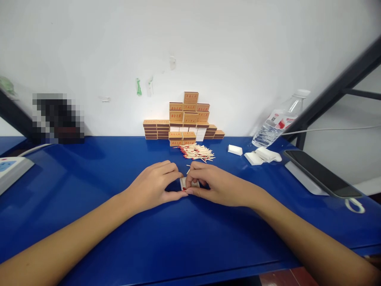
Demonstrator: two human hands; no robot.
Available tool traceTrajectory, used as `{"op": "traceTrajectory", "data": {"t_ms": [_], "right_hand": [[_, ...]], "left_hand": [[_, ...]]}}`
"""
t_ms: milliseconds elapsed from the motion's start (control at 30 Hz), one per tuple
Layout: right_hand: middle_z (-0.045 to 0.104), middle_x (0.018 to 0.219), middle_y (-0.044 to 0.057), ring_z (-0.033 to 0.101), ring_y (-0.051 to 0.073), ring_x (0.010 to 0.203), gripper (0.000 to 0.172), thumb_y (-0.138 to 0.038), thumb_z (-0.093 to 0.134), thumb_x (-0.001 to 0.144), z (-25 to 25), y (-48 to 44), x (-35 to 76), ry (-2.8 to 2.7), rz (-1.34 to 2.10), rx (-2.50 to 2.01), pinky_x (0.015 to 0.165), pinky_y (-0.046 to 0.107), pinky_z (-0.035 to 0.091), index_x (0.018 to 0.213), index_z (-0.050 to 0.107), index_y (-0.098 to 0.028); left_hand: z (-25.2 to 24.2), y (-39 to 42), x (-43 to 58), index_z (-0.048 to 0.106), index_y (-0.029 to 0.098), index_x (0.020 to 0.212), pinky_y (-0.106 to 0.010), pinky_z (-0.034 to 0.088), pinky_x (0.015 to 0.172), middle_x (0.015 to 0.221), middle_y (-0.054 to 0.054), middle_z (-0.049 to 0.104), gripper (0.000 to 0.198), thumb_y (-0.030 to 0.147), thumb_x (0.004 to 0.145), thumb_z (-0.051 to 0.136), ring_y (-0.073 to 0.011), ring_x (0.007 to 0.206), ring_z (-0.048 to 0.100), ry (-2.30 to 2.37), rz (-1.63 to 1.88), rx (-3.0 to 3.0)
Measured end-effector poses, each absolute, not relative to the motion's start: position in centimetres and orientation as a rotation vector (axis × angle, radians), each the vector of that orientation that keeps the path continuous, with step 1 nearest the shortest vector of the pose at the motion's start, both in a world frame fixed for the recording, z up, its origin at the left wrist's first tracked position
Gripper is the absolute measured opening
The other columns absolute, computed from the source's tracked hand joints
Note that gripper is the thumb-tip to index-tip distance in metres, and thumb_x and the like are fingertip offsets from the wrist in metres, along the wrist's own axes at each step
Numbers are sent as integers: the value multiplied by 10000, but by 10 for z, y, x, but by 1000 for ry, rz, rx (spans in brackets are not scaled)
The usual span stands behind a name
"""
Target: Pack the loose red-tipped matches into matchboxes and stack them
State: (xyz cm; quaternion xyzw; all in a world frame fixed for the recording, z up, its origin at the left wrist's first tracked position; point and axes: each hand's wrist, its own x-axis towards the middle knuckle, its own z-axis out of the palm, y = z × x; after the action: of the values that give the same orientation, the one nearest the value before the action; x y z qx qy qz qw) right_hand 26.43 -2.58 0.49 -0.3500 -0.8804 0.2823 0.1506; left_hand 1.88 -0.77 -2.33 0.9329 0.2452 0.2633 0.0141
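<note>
Left hand [156, 183]: tray [182, 182] gripped at nine o'clock by thumb and finger.
Tray: held between both hands; could be tipped by uneven pressure.
Matches [199, 152]: heaped toward tray's twelve o'clock; could be scattered if brushed.
Right hand [218, 182]: lowered over tray; whether anything is pinched cannot be told.

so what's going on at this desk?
A person's bare left hand holds a small white open tray at the glossy blue tabletop, and the bare right hand has its fingers over it. Just beyond lies a loose pile of pale, red-headed matchsticks, in front of stacked tan-and-brown matchboxes. Whether the right fingers grip a matchstick is hidden.
</note>
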Motion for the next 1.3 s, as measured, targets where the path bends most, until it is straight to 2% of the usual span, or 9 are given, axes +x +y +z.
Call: {"op": "traceTrajectory", "data": {"t_ms": [133, 233, 433, 567, 667, 767, 900, 1033, 1300], "right_hand": [[598, 1033, 27, 606, 132, 816, 40, -196, 635, 990, 5, -27, 264, -2528, 810, -1011, 721, 278, 501, 958, 656, -211], [601, 1008, 24, 589, 130, 788, 71, -246, 629, 1006, 4, -27, 263, -2515, 796, -1027, 692, 276, 487, 946, 636, -209], [628, 1020, 45, 593, 163, 855, 101, -270, 600, 1033, 5, -23, 266, -2504, 571, -1038, 751, 311, 466, 987, 668, -211], [621, 993, 49, 588, 170, 838, 143, -259, 567, 1048, 7, -12, 282, -2431, 412, -1081, 739, 306, 452, 1001, 697, -218], [602, 1018, 51, 572, 169, 817, 112, -274, 590, 1036, 4, 0, 298, -2393, 281, -1169, 737, 310, 440, 1054, 684, -215], [589, 1021, 47, 556, 166, 804, 127, -311, 628, 1015, -2, 8, 305, -2415, 341, -1225, 728, 307, 441, 1079, 669, -210], [600, 1006, 45, 559, 173, 817, 155, -354, 663, 989, -8, 9, 302, -2419, 428, -1312, 728, 311, 447, 1009, 649, -201], [607, 976, 54, 570, 182, 839, 172, -325, 571, 1039, -12, 10, 299, -2442, 494, -1308, 746, 319, 455, 936, 613, -194], [604, 1031, 79, 574, 200, 857, 225, -366, 474, 1078, -16, 11, 305, -2433, 523, -1340, 784, 351, 460, 942, 560, -208]], "left_hand": [[-23, -8, 19, 706, 161, 993, -340, 536, 737, 934, -59, 705, 255, 415, 989, 680, -199, 834, 646, 748, 835, 2923], [-23, -8, 19, 709, 165, 1012, -346, 545, 746, 937, -63, 707, 248, 409, 987, 676, -205, 843, 653, 769, 815, 2932], [-23, -10, 20, 723, 181, 1023, -346, 555, 767, 950, -65, 710, 249, 422, 969, 693, -208, 856, 664, 805, 796, 2892], [-22, -11, 20, 733, 200, 1044, -340, 557, 769, 962, -51, 718, 244, 415, 929, 739, -211, 877, 678, 900, 824, 2740], [-20, -11, 20, 743, 200, 1048, -347, 555, 772, 967, -49, 717, 247, 408, 916, 751, -209, 876, 675, 923, 841, 2669], [-20, -11, 20, 753, 200, 1051, -355, 551, 779, 968, -52, 712, 235, 394, 918, 746, -207, 871, 664, 868, 775, 2708], [-21, -11, 19, 758, 201, 1059, -357, 548, 778, 954, -50, 710, 240, 397, 920, 743, -207, 868, 653, 852, 736, 2715], [-21, -10, 18, 762, 193, 1050, -355, 540, 766, 952, -46, 709, 250, 407, 922, 742, -206, 861, 648, 871, 722, 2726], [-22, -9, 19, 758, 180, 1056, -351, 534, 769, 952, -49, 706, 269, 417, 930, 732, -208, 871, 651, 891, 720, 2738]]}}
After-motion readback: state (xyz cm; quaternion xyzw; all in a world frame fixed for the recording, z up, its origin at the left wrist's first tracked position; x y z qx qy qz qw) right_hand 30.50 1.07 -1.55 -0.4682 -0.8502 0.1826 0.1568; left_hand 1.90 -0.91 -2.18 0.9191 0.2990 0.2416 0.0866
